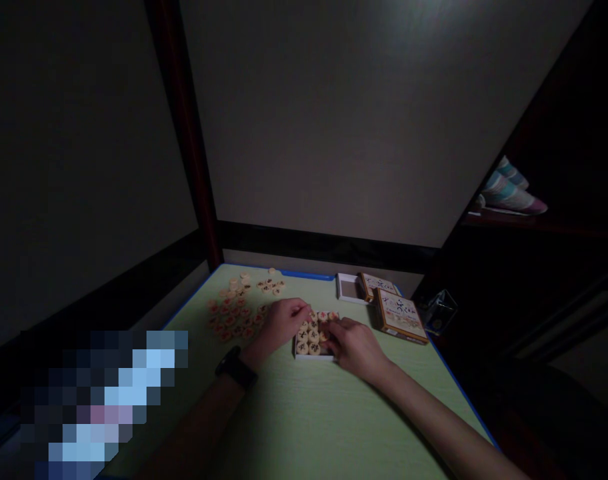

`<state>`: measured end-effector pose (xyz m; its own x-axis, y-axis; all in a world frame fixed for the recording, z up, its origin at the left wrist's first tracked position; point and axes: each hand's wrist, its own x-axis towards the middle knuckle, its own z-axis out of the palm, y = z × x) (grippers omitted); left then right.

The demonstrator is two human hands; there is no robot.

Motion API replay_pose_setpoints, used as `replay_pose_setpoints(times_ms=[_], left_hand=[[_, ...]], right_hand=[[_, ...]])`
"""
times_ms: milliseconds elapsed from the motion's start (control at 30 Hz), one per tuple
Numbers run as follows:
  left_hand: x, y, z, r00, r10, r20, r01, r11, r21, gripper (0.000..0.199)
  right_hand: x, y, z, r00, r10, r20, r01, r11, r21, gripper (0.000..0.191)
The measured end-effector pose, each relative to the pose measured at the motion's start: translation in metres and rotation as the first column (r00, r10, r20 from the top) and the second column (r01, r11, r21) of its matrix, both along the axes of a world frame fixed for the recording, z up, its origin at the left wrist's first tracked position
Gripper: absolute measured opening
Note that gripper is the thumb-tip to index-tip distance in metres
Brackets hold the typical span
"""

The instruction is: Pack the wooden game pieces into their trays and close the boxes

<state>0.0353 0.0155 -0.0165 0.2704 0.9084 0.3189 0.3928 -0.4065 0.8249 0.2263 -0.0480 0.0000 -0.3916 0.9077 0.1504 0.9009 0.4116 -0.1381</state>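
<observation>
A shallow white box tray [317, 357] on the table holds rows of round wooden xiangqi pieces [313, 336], with black-marked ones on the left and red-marked ones along the far side. My left hand [283, 321], wearing a black watch, reaches to the tray's far left corner, its thumb and finger pinched on a xiangqi piece. From the right, my right hand [357, 343] bends over the tray, fingertips closed on a pale piece [324, 336] and partly hiding the right-hand column. Many loose xiangqi pieces [229, 313], red-marked and black-marked, lie left of my left hand.
At the back right, a second white tray [348, 297] shows its brown bottom beside a printed box lid [379, 285]. Another printed box [401, 317] is near the table's right edge. The green table [304, 420] meets a wall behind. A dark shiny container [440, 312] stands beyond the right edge.
</observation>
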Motion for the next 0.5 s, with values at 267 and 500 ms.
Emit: replay_pose_setpoints(times_ms=[267, 500], left_hand=[[-0.008, 0.009, 0.001, 0.997, 0.056, 0.059, -0.056, 0.998, 0.005, 0.025], [-0.013, 0.013, 0.004, 0.993, 0.081, 0.083, -0.082, 0.996, 0.017, 0.026]], right_hand=[[0.000, 0.001, -0.001, 0.999, -0.016, -0.040, 0.016, 1.000, -0.002, 0.027], [0.010, 0.003, 0.008, 0.969, 0.012, -0.249, -0.016, 1.000, -0.017, 0.035]])
